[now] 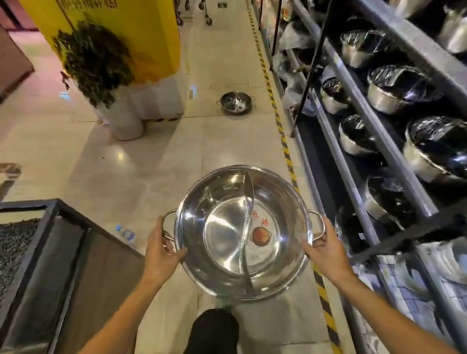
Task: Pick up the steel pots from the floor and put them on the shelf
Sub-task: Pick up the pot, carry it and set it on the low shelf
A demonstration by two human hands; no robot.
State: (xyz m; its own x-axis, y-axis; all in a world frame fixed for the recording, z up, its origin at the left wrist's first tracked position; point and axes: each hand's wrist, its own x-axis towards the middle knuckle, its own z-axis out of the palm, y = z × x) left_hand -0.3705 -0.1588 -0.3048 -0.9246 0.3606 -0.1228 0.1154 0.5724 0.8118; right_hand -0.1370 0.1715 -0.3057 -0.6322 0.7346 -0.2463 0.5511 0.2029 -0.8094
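Observation:
A wide steel pot [224,232] with a curved divider and a red label inside hangs above the floor in front of me. My left hand [160,252] grips its left rim and handle. My right hand [327,247] grips its right rim and handle. A second, similar divided steel pot [236,102] stands on the tiled floor farther down the aisle. The dark metal shelf [384,151] runs along the right, with several wrapped steel pots on its tiers.
A yellow-black striped tape line [285,146] marks the floor along the shelf base. A potted plant [97,62] in a white planter stands at the left by a yellow pillar. A dark metal-framed stand [53,242] is at lower left. My dark shoe [212,339] shows below.

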